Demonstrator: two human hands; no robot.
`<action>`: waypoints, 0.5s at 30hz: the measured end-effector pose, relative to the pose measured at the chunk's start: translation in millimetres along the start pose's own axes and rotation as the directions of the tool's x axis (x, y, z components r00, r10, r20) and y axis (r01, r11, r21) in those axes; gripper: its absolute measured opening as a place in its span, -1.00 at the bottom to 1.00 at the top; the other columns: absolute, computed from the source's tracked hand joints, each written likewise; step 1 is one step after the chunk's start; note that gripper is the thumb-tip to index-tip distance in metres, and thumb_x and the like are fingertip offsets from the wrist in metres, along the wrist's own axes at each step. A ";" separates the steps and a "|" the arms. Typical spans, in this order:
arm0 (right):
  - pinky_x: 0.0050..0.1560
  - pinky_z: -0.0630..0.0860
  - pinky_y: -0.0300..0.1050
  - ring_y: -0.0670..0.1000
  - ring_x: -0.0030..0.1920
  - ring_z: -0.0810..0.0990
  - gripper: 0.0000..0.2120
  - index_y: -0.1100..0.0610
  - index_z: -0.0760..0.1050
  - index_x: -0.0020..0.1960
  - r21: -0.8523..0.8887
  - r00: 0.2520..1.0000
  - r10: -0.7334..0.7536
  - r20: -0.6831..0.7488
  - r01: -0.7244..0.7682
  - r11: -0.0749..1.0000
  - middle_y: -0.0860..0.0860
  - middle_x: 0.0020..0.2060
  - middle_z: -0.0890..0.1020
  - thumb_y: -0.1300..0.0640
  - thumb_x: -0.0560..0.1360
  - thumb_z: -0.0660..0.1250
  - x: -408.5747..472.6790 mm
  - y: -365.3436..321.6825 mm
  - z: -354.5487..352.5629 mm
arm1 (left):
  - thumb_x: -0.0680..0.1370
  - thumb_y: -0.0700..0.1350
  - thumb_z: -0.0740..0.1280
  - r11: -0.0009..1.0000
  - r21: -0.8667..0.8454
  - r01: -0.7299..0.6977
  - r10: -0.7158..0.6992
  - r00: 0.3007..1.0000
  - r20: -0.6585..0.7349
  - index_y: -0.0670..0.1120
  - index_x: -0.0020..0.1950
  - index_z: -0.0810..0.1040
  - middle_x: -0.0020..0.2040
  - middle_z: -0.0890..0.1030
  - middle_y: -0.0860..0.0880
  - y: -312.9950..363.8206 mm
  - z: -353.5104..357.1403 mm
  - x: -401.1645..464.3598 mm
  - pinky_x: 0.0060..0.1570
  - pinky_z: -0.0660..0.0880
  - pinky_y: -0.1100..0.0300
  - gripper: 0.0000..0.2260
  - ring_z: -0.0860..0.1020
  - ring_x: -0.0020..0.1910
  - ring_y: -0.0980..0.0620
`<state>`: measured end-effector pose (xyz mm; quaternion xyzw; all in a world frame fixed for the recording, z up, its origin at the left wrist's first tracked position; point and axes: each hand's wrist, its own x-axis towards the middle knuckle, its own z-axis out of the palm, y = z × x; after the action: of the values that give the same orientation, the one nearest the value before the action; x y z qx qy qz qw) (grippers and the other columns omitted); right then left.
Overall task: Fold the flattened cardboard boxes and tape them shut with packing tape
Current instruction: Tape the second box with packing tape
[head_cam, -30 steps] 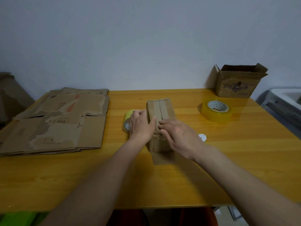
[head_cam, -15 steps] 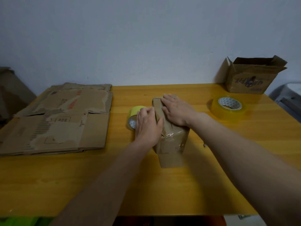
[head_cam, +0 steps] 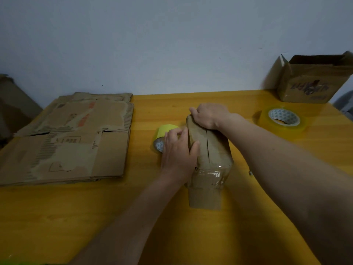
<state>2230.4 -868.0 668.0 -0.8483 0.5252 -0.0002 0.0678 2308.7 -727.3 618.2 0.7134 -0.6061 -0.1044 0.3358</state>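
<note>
A small folded cardboard box (head_cam: 215, 150) stands in the middle of the yellow table (head_cam: 95, 217), its top flaps meeting in a seam and clear tape shining over its near end. My left hand (head_cam: 177, 155) lies flat against the box's left side, thumb resting on the top. My right hand (head_cam: 209, 115) is at the far end of the box, fingers curled over the far top edge. A yellow tape roll (head_cam: 165, 130) lies just left of the box, partly hidden behind my left hand.
A stack of flattened cardboard boxes (head_cam: 72, 140) covers the table's left part. A second, clear tape roll (head_cam: 283, 119) lies at the right. An open cardboard box (head_cam: 313, 83) stands at the back right corner, by the wall.
My right hand has slid along the box's top from the near end to the far end. My left hand has stayed against the box's left side.
</note>
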 end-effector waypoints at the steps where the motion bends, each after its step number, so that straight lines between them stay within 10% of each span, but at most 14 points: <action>1: -0.03 0.34 -0.04 0.17 0.10 0.52 -0.48 0.17 0.50 0.07 -0.020 1.000 0.005 0.014 -0.005 1.000 0.18 0.15 0.57 -0.13 0.65 -0.13 0.6 -1.7 -1.4 | 0.53 0.11 0.08 1.000 0.001 0.002 -0.002 1.000 0.004 -0.19 0.41 0.39 0.22 0.39 -0.13 -0.2 0.0 0.1 0.33 0.32 -0.09 -0.45 0.35 0.25 -0.07; 6: 0.22 0.33 0.06 0.18 0.30 0.43 -0.43 0.14 0.40 0.34 -0.083 0.999 -0.042 0.007 0.043 0.996 0.15 0.31 0.49 -0.16 0.64 -0.18 -12.7 -5.0 3.0 | 0.64 -0.07 0.16 1.000 0.021 0.016 -0.016 1.000 0.012 -0.20 0.46 0.33 0.29 0.37 -0.17 0.3 1.2 0.1 0.40 0.23 -0.11 -0.58 0.31 0.34 -0.13; 15: 0.47 -0.31 -0.09 0.01 0.53 -0.26 -0.26 0.05 -0.21 0.56 -0.073 0.958 -0.283 0.048 0.286 0.956 0.06 0.54 -0.21 -0.33 0.51 -0.23 -134.0 16.7 20.7 | 0.66 -0.07 0.11 0.998 0.026 0.055 -0.056 0.996 0.065 -0.16 0.46 0.35 0.30 0.38 -0.14 1.7 -3.3 0.3 0.39 0.24 -0.06 -0.61 0.32 0.35 -0.13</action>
<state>2157.0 -753.6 655.1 -0.9168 0.3961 0.0263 0.0432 2309.3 -726.5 621.8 0.7301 -0.5981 -0.1299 0.3039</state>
